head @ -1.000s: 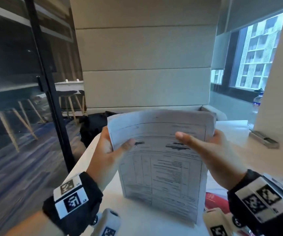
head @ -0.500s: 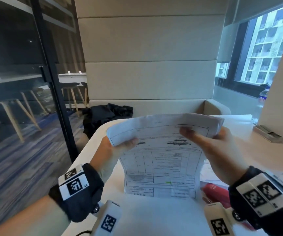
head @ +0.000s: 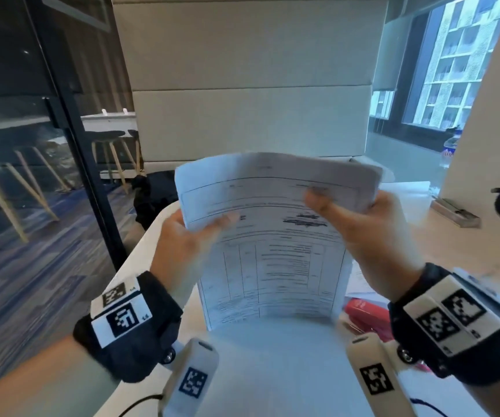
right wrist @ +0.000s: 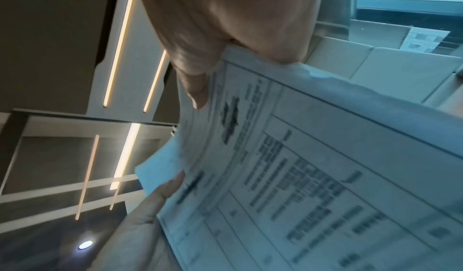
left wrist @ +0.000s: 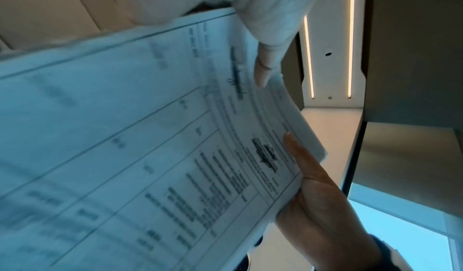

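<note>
A stack of printed sheets [head: 272, 260] with tables and blacked-out lines stands nearly upright above the white table [head: 272, 371]. My left hand [head: 200, 233] grips its left edge, thumb on the front page and fingers behind. My right hand [head: 357, 224] grips the right edge near the top, thumb across the front. The top edge curls backward. In the left wrist view the sheets [left wrist: 125, 136] fill the frame, with the right hand [left wrist: 320, 206] at their far edge. The right wrist view shows the sheets [right wrist: 325, 176] and the left hand [right wrist: 150, 206].
A red object [head: 363, 308] and loose papers [head: 360, 281] lie on the table under my right hand. A black bag [head: 152, 197] sits on the padded bench behind. A glass partition with a black frame [head: 71, 145] stands left; a grey box [head: 456, 212] and a bottle [head: 450, 149] are right.
The stack sits higher in view than half a second ago, and its top edge bends back more. Both hands have kept their hold; the right thumb is nearer the top edge.
</note>
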### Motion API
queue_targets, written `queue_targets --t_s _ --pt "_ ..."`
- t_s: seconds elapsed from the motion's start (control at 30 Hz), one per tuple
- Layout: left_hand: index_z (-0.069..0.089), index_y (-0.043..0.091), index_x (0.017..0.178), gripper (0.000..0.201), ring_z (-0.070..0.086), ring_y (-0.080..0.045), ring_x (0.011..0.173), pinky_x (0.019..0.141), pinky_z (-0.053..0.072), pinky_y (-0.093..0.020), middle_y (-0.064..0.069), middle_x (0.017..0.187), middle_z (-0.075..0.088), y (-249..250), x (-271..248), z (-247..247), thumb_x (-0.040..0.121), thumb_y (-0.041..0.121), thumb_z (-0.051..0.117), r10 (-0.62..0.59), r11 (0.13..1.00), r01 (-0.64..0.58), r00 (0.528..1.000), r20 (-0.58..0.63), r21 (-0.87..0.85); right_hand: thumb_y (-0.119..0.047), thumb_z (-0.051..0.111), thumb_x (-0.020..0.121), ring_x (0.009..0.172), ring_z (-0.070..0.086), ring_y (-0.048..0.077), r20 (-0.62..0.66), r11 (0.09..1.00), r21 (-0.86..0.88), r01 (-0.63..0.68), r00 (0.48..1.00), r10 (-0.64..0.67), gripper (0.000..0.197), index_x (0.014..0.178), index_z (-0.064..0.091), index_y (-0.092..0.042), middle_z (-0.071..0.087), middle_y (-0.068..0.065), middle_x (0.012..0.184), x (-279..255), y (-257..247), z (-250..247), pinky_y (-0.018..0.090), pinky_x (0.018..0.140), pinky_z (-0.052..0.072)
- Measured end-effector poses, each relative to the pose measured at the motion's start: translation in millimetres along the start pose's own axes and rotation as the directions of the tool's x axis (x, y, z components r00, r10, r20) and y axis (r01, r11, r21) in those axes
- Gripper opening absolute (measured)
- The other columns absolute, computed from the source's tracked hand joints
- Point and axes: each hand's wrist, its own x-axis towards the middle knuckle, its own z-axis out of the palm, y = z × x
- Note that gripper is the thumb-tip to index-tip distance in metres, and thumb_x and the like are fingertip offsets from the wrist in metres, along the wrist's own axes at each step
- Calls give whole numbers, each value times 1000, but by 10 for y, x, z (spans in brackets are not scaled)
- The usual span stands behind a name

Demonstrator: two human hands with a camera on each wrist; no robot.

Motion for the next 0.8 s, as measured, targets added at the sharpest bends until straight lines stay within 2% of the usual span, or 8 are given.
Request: queue_targets --t_s 0.1,0.17,0.27,0.33,0.43,0.53,0.7,0.8 --pt "69 16 101 26 70 -12 93 75 54 -16 6 97 75 -93 -171 32 79 3 72 -49 998 46 998 44 52 -15 82 71 85 72 12 64 997 -11 -75 995 76 19 84 74 -26 76 -6 89 -158 159 -46 37 82 57" --pt "67 21 91 19 68 4 81 66 46 -3 20 82 74 -150 -239 65 81 5 70 -73 994 70 997 25 89 -14 83 70 87 72 8 144 989 -43 -141 979 146 29 92 72 -30 76 -10 93 -202 246 -82 28 80 54" --pt "67 25 88 16 64 10 65 57 43 -2 25 73 71 -222 -224 43 86 9 66 -87 987 86 996 0 135 -18 86 67 86 70 1 318 909 -339 -242 880 353 37 96 69 -32 75 -12 93 -157 351 -227 19 80 53" --pt "70 24 98 16 67 6 74 62 47 -6 19 86 74 -277 -171 11 88 13 65 -77 981 75 997 6 178 -27 85 67 92 67 2 413 716 -692 -88 766 493 42 104 64 -32 71 -13 102 -113 407 -377 22 86 52" --pt "70 26 103 21 67 5 78 69 48 -8 16 88 74 -349 -92 -44 89 12 65 -109 979 111 994 -21 173 -36 74 73 98 58 11 317 213 -948 235 663 679 49 115 55 -20 62 -7 112 -144 469 -594 26 85 51" --pt "69 26 107 25 67 -1 98 85 50 -19 14 103 73 -383 -52 -52 88 10 65 -163 973 164 986 -15 162 -33 63 81 75 51 7 286 43 -917 396 580 762 17 88 50 -23 52 -10 80 -263 507 -713 14 62 40" --pt "67 31 103 20 65 -3 103 87 47 -22 15 105 72 -462 -62 -41 92 15 61 -231 965 234 972 -39 122 -38 56 89 72 49 3 296 161 -946 283 540 788 16 84 45 -28 58 -10 90 -235 429 -849 20 62 41" --pt "65 36 101 19 63 2 103 84 44 -16 22 105 70 -472 -84 -67 95 20 56 -231 964 237 971 -59 122 -28 60 91 74 63 12 289 407 -913 -44 633 718 8 91 52 -25 68 -2 85 -118 421 -920 26 66 52"
